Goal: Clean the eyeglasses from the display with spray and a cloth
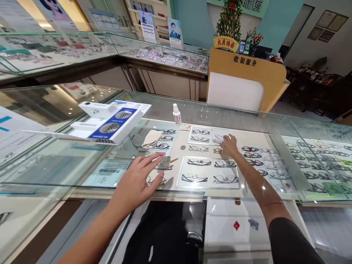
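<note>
My left hand [137,181] hovers or rests over the glass counter top, palm down, its fingers stretched out with nothing held. Close to its fingertips lie a small greyish square piece [165,163] and a short yellow stick [174,160]. My right hand [230,146] reaches farther across the counter, palm down, fingers apart and slightly bent, beside a pair of clear-framed eyeglasses [217,139]; whether it touches them or the glass is unclear. Below that hand is another pair of eyeglasses [218,150], partly covered. A folded cream cloth [152,139] lies beyond my left hand.
A white spray bottle [177,114] stands on the counter. At left is a blue-and-white box [117,124]. Rows of eyeglasses [194,178] lie on white panels, with more on a side panel [253,155]. Below sits a drawer [233,234]; a yellow cashier desk [244,73] stands beyond.
</note>
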Demonstrator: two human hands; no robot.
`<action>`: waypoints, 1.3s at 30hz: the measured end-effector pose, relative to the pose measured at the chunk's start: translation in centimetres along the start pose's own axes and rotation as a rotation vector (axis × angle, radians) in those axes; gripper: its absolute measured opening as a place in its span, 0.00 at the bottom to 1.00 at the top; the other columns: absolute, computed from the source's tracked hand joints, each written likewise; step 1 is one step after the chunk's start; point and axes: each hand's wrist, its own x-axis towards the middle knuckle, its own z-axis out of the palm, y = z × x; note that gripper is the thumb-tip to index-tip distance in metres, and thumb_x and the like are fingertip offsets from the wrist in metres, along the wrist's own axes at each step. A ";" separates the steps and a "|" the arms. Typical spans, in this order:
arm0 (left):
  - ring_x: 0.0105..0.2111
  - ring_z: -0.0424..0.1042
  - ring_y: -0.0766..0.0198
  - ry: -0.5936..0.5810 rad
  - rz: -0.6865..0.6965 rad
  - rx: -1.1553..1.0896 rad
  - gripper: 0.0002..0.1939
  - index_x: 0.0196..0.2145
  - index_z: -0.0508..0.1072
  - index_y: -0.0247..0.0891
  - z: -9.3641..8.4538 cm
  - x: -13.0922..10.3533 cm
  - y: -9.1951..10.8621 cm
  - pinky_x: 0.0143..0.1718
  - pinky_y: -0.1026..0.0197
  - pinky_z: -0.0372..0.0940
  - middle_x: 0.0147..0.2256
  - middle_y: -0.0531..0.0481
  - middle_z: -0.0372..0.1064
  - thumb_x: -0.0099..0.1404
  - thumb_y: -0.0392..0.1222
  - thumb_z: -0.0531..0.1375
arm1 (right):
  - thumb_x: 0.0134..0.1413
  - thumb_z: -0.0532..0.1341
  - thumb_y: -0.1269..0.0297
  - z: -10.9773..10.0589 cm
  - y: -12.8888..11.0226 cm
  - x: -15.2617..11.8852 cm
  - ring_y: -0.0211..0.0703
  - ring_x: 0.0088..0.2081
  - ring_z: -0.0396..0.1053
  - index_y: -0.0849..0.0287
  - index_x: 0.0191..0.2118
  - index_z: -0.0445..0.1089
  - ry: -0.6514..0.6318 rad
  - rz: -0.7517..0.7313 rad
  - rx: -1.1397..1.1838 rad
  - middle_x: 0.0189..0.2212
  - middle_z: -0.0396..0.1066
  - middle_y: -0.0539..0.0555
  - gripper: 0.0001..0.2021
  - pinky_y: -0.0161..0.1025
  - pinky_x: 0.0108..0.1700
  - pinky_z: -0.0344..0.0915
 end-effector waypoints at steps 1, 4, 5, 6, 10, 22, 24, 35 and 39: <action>0.50 0.75 0.46 0.002 0.008 0.007 0.24 0.65 0.75 0.35 -0.1 0.0 0.0 0.48 0.47 0.74 0.59 0.38 0.78 0.79 0.47 0.55 | 0.75 0.48 0.57 0.0 0.4 0.7 0.68 0.78 0.49 0.66 0.67 0.71 -0.011 -0.004 -0.002 0.72 0.66 0.68 0.28 0.65 0.78 0.45; 0.50 0.75 0.47 -0.002 0.020 0.027 0.23 0.66 0.74 0.39 -0.2 -0.1 0.1 0.45 0.49 0.74 0.59 0.41 0.79 0.78 0.45 0.56 | 0.75 0.47 0.59 0.4 1.2 2.5 0.67 0.78 0.49 0.65 0.64 0.73 -0.038 -0.012 -0.004 0.72 0.67 0.66 0.26 0.65 0.79 0.42; 0.50 0.75 0.47 -0.004 0.018 0.029 0.24 0.67 0.73 0.41 -0.3 -0.1 0.0 0.45 0.49 0.74 0.58 0.42 0.79 0.78 0.44 0.56 | 0.75 0.47 0.59 0.6 1.4 3.0 0.67 0.78 0.49 0.64 0.63 0.74 -0.046 -0.015 -0.004 0.71 0.67 0.66 0.25 0.65 0.79 0.41; 0.50 0.76 0.47 -0.006 0.012 0.028 0.25 0.68 0.72 0.43 -0.3 -0.2 0.0 0.45 0.49 0.74 0.58 0.42 0.79 0.77 0.44 0.57 | 0.75 0.47 0.59 0.8 1.5 3.5 0.66 0.78 0.49 0.63 0.61 0.75 -0.054 -0.020 -0.002 0.71 0.68 0.65 0.25 0.65 0.79 0.41; 0.49 0.76 0.47 -0.019 -0.002 0.009 0.28 0.72 0.68 0.50 -0.5 -0.4 -0.1 0.47 0.48 0.74 0.59 0.45 0.78 0.76 0.43 0.57 | 0.75 0.48 0.61 1.5 1.7 4.9 0.65 0.77 0.49 0.60 0.57 0.77 -0.063 -0.040 0.011 0.70 0.69 0.64 0.22 0.64 0.78 0.41; 0.48 0.76 0.47 -0.029 -0.030 0.019 0.26 0.69 0.71 0.49 -0.6 -0.5 0.3 0.48 0.46 0.74 0.59 0.45 0.79 0.76 0.43 0.58 | 0.78 0.51 0.57 1.0 1.2 5.6 0.63 0.72 0.57 0.65 0.52 0.78 -0.036 -0.053 0.067 0.65 0.72 0.69 0.22 0.62 0.72 0.51; 0.48 0.77 0.47 -0.025 -0.049 0.013 0.24 0.67 0.73 0.47 -0.5 -0.6 0.2 0.48 0.46 0.74 0.59 0.45 0.79 0.76 0.44 0.57 | 0.78 0.51 0.56 0.8 1.1 5.5 0.64 0.73 0.56 0.65 0.54 0.78 -0.016 -0.039 0.075 0.67 0.70 0.68 0.22 0.61 0.72 0.51; 0.48 0.79 0.48 0.077 -0.130 -0.006 0.16 0.51 0.78 0.39 0.1 0.3 0.8 0.49 0.48 0.73 0.48 0.41 0.82 0.76 0.49 0.56 | 0.75 0.51 0.61 -0.1 -6.4 -2.0 0.58 0.58 0.69 0.58 0.52 0.79 0.132 -0.011 0.116 0.56 0.75 0.64 0.18 0.57 0.63 0.67; 0.31 0.73 0.58 0.195 -0.201 -0.006 0.08 0.33 0.69 0.42 0.2 0.4 1.3 0.34 0.57 0.65 0.30 0.49 0.73 0.71 0.44 0.57 | 0.75 0.52 0.62 -0.5 -9.5 -7.3 0.57 0.57 0.70 0.56 0.52 0.79 0.043 -0.078 0.111 0.54 0.77 0.61 0.17 0.55 0.61 0.68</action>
